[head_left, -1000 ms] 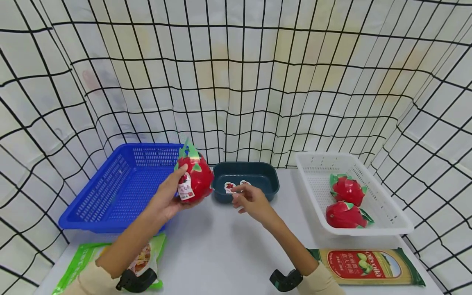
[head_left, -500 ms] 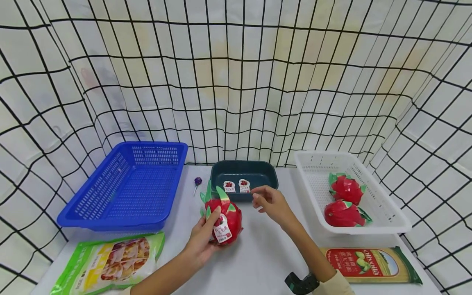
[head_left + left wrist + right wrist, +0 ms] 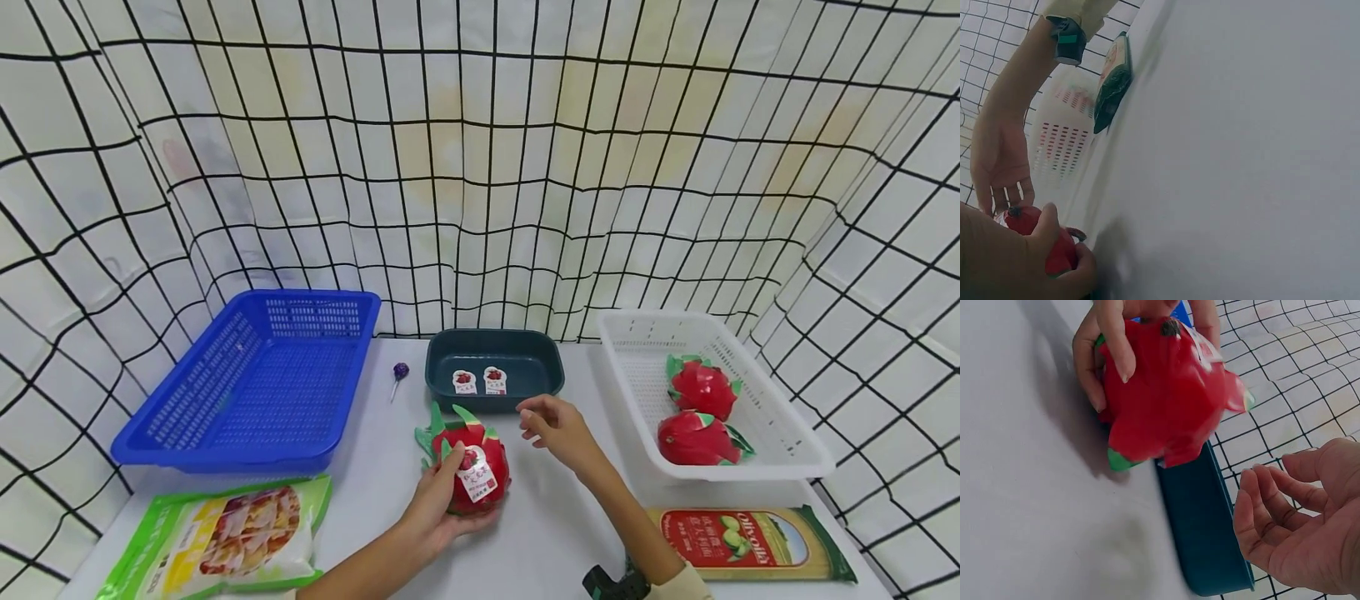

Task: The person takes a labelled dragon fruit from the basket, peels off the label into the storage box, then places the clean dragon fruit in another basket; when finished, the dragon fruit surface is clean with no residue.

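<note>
My left hand [image 3: 437, 507] grips a red dragon fruit [image 3: 491, 450] with green leaf tips, thumb across its side, above the table's middle. A white label [image 3: 477, 477] with a fruit picture shows on the fruit's near face. In the right wrist view the dragon fruit [image 3: 1166, 394] shows its dark stem end, held by the left hand's fingers. My right hand [image 3: 561, 429] hovers right of the fruit, apart from it, fingers loosely bent and nothing between them. Behind both hands stands a dark teal tray [image 3: 525, 358] with two fruit stickers [image 3: 495, 381] inside.
A blue basket [image 3: 247, 454] stands on the left, with a green-edged food bag [image 3: 247, 533] before it. A lollipop [image 3: 401, 372] lies beside it. At right, a white basket [image 3: 637, 375] holds two dragon fruits [image 3: 701, 437], behind a pasta packet [image 3: 750, 542]. Black netting surrounds the table.
My left hand has brought the dragon fruit from beside the blue basket rightward and nearer to me. My right hand has moved slightly right and back from the tray.
</note>
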